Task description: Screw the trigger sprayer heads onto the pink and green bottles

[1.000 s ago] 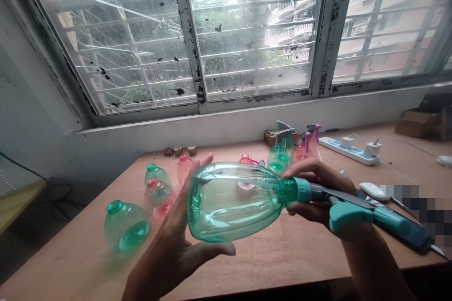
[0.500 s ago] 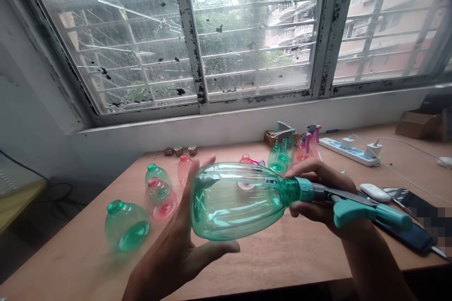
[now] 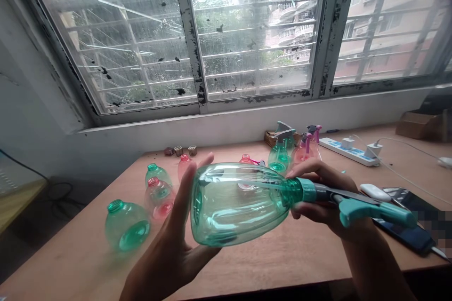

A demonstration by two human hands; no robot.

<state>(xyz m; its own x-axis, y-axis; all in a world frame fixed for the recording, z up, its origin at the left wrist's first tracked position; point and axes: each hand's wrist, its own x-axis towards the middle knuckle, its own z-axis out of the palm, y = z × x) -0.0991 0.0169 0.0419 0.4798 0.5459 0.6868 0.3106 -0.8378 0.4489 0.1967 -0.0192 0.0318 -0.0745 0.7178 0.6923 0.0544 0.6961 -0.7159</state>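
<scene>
A clear green spray bottle (image 3: 240, 207) lies sideways in the air above the table, its base to the left and its grey and teal spray head (image 3: 377, 211) to the right. My left hand (image 3: 183, 230) grips the base end, with the thumb below and the fingers behind and above. Around the neck and teal collar, my right hand (image 3: 325, 193) is closed, its fingers partly hidden by the spray head. A thin dip tube shows inside the bottle near the neck.
On the left stand headless bottles: a green one (image 3: 127, 228), a red one (image 3: 158, 197) and others. Assembled spray bottles (image 3: 280, 155) stand at the back. A power strip (image 3: 349, 151), a white mouse-like object (image 3: 375, 192) and phones (image 3: 406, 202) lie on the right.
The bottle has turned slightly about its long axis and shifted a little right. My left thumb has slid further under and behind it. The other bottles have not moved.
</scene>
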